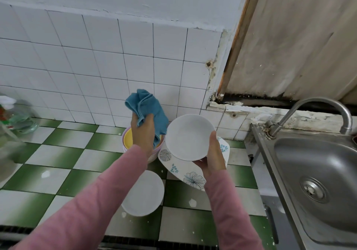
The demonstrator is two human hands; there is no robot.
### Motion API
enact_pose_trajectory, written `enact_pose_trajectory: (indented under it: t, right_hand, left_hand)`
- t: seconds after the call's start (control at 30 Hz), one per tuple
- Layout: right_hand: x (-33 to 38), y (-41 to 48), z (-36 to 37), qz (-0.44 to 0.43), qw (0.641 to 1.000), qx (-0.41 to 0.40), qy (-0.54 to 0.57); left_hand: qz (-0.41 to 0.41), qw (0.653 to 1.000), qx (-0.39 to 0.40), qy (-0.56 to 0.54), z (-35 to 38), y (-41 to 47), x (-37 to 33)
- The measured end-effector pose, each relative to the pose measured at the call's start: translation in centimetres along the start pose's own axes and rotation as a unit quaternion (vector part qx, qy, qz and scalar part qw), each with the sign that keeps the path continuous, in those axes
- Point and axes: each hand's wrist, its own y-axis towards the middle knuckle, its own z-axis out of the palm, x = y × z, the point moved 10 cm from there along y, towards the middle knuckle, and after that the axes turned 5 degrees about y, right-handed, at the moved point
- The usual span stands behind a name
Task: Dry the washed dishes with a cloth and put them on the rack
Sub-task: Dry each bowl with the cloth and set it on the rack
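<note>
Right hand (214,158) holds a white bowl (188,136) up off the counter, left of the sink (332,159). Thumb lies over the bowl's near rim and fingers curl under it. The bowl is tilted, its inside facing the camera.

Left hand (143,134) is further left of the sink, fist closed round a bunched blue cloth (147,106). Cloth sticks up above the fist and hangs down beside it. Cloth and bowl are close, contact unclear.

On the green-and-white checked counter (58,157), left of the sink:
- floral plate (186,172), nearest the sink, lying under the held bowl and partly hidden by the right hand
- stack of bowls (127,139), yellow inside with a pinkish outer rim, further from the sink than the floral plate, mostly hidden by the left hand
- white dish (144,193), also further from the sink and nearer the camera, partly under the left sleeve; plate or upturned bowl, can't tell
- clear bottle (13,117), farthest from the sink, blurred

Curved tap (320,103) stands at the sink's back edge. Both sleeves are pink.
</note>
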Motion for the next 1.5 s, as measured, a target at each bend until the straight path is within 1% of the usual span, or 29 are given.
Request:
enact_pose_trajectory:
  t: [0.07,0.17,0.23,0.27,0.33,0.37,0.4,0.43,0.47,0.5,0.53,0.63,0.73,0.8,0.9,0.93,0.97,1.0,1.1,1.13,1.17,1.2,1.23,1.27,1.33,1.37,1.43,1.47,1.5]
  right_hand:
    - [-0.5,-0.1,0.3,0.002,1.000,0.002,0.003]
    - [-1.2,-0.2,0.8,0.013,1.000,0.013,0.015]
    - [-1.3,-0.4,1.0,0.021,0.999,0.021,0.021]
    - [-1.2,-0.3,1.0,0.018,0.999,0.021,0.015]
    - [-0.6,-0.1,0.7,0.004,1.000,0.020,-0.015]
    - [-0.5,0.0,0.6,-0.005,0.999,0.019,-0.031]
    - [-0.4,0.1,0.6,-0.012,0.999,0.019,-0.041]
    - [-0.4,0.1,0.5,-0.017,0.999,0.017,-0.047]
    - [-0.4,0.0,0.4,-0.016,0.999,0.013,-0.048]
    - [-0.5,0.0,0.3,-0.010,0.999,0.013,-0.045]
    - [-0.6,0.0,0.3,-0.005,0.999,0.015,-0.040]
    - [-0.3,0.0,0.1,0.004,1.000,0.024,-0.015]
    - [0.0,0.0,-0.1,0.005,0.999,0.034,-0.010]
    - [0.1,-0.1,-0.3,0.003,0.999,0.033,-0.013]
    - [0.3,-0.1,-0.5,0.008,0.999,0.035,-0.017]
    - [0.3,-0.1,-0.5,0.009,0.999,0.037,-0.017]
    - [0.3,-0.2,-0.5,0.010,0.999,0.036,-0.016]
    - [0.2,-0.2,-0.7,0.009,0.999,0.034,-0.017]
    - [0.0,-0.1,-1.0,0.018,0.999,0.030,-0.013]
    - [0.0,-0.1,-1.1,0.017,0.999,0.027,-0.014]
    - [0.0,-0.1,-1.2,0.014,0.999,0.024,-0.016]
    - [0.0,-0.1,-1.3,0.012,0.999,0.023,-0.018]
    - [0.0,0.0,-1.3,0.010,0.999,0.023,-0.022]
    - [0.0,0.0,-1.3,0.007,0.999,0.019,-0.025]
    - [-0.1,-0.1,-1.3,0.002,0.999,0.014,-0.030]
    - [-0.3,0.0,-1.3,0.002,0.999,0.014,-0.032]
    - [-0.7,-0.2,-1.4,0.000,1.000,0.008,-0.028]
    - [-0.8,-0.3,-1.4,0.000,1.000,0.009,-0.020]
    - [-0.9,-0.3,-1.4,-0.004,1.000,0.013,-0.014]
  left_hand:
    - [0.009,1.000,0.012,0.004,0.7,-0.7,-0.5]
    - [0.016,0.997,0.066,0.038,2.6,-1.5,-0.3]
    - [0.035,0.989,0.101,0.097,3.7,-1.9,0.3]
    - [0.057,0.980,0.118,0.152,4.2,-2.1,0.5]
    - [0.117,0.941,0.173,0.265,5.3,-2.6,1.0]
    - [0.152,0.912,0.214,0.315,6.1,-3.3,1.1]
    - [0.197,0.875,0.250,0.364,6.8,-4.1,1.2]
    - [0.250,0.831,0.270,0.417,7.4,-4.7,1.4]
    - [0.302,0.787,0.272,0.465,7.8,-5.1,1.6]
    - [0.336,0.759,0.260,0.493,8.0,-5.4,1.7]
    - [0.348,0.749,0.245,0.508,8.1,-5.4,1.6]
    - [0.315,0.765,0.229,0.512,8.0,-5.2,1.3]
    - [0.314,0.775,0.218,0.504,8.0,-5.2,0.3]
    - [0.316,0.768,0.215,0.514,8.1,-5.3,-0.3]
    - [0.297,0.747,0.221,0.552,8.2,-5.4,0.1]
    - [0.290,0.749,0.222,0.553,8.1,-5.2,0.3]
    - [0.286,0.760,0.224,0.539,8.0,-5.1,0.5]
    - [0.279,0.782,0.226,0.509,7.9,-5.0,0.5]
    - [0.226,0.867,0.204,0.394,7.2,-4.3,0.1]
    - [0.208,0.884,0.195,0.371,7.0,-4.2,0.0]
    - [0.197,0.891,0.192,0.361,7.0,-4.2,0.0]
    - [0.194,0.888,0.200,0.366,7.3,-4.4,0.1]
    - [0.194,0.874,0.223,0.386,7.7,-4.7,0.5]
    - [0.198,0.847,0.259,0.420,8.3,-5.3,1.2]
    - [0.203,0.782,0.333,0.486,9.3,-6.7,3.1]
    - [0.193,0.767,0.353,0.500,9.5,-7.2,4.0]
    - [0.184,0.767,0.365,0.495,9.6,-7.8,4.6]
    - [0.203,0.759,0.365,0.499,9.8,-7.9,4.7]
    - [0.234,0.732,0.365,0.525,10.1,-7.9,5.0]
